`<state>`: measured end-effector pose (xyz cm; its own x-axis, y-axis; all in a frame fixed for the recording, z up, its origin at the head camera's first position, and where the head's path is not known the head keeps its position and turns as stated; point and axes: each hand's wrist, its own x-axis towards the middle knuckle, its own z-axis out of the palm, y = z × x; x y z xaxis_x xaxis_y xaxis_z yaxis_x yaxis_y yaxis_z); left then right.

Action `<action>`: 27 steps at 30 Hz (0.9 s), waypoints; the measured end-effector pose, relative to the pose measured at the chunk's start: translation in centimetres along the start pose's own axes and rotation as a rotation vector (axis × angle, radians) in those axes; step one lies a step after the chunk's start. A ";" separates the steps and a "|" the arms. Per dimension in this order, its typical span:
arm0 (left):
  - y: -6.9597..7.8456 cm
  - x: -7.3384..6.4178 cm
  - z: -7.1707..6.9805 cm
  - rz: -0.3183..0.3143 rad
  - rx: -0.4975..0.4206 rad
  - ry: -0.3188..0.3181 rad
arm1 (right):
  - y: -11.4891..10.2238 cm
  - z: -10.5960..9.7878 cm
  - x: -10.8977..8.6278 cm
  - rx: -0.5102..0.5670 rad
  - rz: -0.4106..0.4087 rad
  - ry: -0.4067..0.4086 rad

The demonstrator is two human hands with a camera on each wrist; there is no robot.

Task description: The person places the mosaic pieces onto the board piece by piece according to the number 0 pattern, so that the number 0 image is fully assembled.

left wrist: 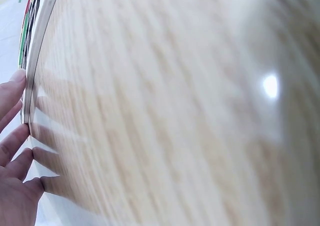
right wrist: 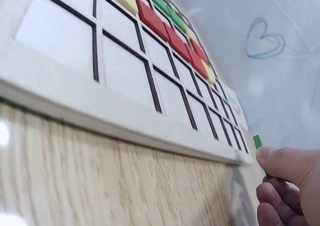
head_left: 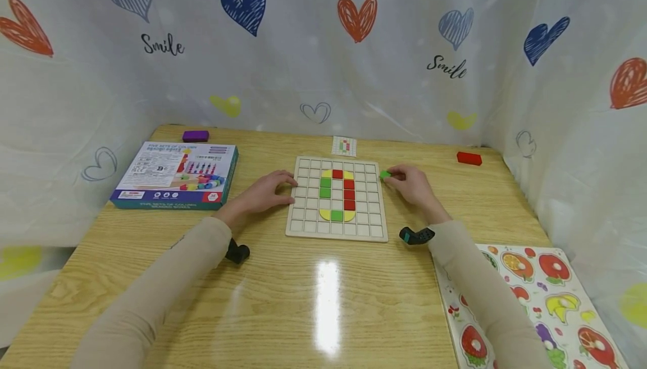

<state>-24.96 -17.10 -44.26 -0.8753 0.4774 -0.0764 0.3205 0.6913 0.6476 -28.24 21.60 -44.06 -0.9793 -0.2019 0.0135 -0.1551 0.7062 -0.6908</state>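
Note:
A pale wooden grid board [head_left: 305, 226] lies mid-table, bearing an oval ring of tiles. The ring has yellow rounded corners, red tiles [head_left: 349, 194] along the right and top, and green tiles [head_left: 325, 192] at the left and bottom. A bare cell lies below the two left green tiles. My left hand [head_left: 268, 192] rests at the board's left edge, fingertips against the rim in the left wrist view. Just off the board's upper right edge, my right hand [head_left: 411, 185] pinches a small green tile [right wrist: 258, 141] between thumb and fingers.
Behind the board lies a small pattern card [head_left: 344, 146]. A boxed bead set [head_left: 174, 175] sits at left, with a purple block [head_left: 195, 136] behind it. A red block [head_left: 469, 158] is at far right. Under my right forearm lies a fruit puzzle board [head_left: 536, 301].

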 end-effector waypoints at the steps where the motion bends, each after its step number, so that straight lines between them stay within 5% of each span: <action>1: 0.0 0.0 0.0 0.000 0.002 0.001 | -0.5 0.1 -0.2 0.007 -0.008 -0.003; 13: 0.1 0.0 0.0 -0.005 -0.005 -0.002 | -5.8 3.0 -2.1 0.067 -0.072 -0.111; 27: -0.1 0.1 0.0 -0.007 0.005 -0.002 | -7.8 6.0 -2.3 -0.003 -0.273 -0.251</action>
<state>-25.02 -17.11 -44.35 -0.8770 0.4733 -0.0821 0.3162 0.6975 0.6430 -23.95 12.45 -43.01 -0.8397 -0.5427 0.0190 -0.4067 0.6054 -0.6841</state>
